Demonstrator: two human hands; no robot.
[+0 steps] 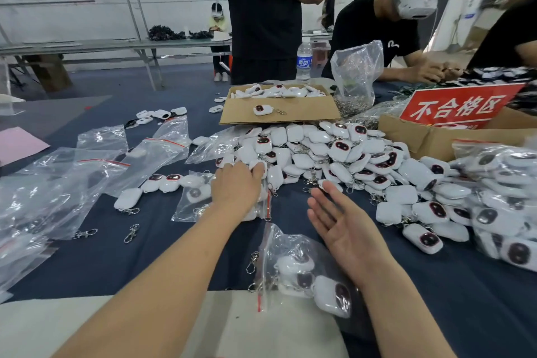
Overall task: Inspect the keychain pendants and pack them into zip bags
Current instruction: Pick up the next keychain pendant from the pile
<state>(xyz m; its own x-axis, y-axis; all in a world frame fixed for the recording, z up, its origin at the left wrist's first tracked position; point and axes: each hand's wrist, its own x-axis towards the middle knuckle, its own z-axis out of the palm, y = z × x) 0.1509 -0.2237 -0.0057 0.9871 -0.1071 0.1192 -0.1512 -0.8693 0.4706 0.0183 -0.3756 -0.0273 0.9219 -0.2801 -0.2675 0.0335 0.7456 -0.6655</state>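
forward, left hand (236, 186) touching pendants (334, 151), right hand (340, 224) splayed

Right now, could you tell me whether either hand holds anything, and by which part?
The right hand is empty. The left hand covers a white pendant at the near edge of the pile; a grip cannot be told.
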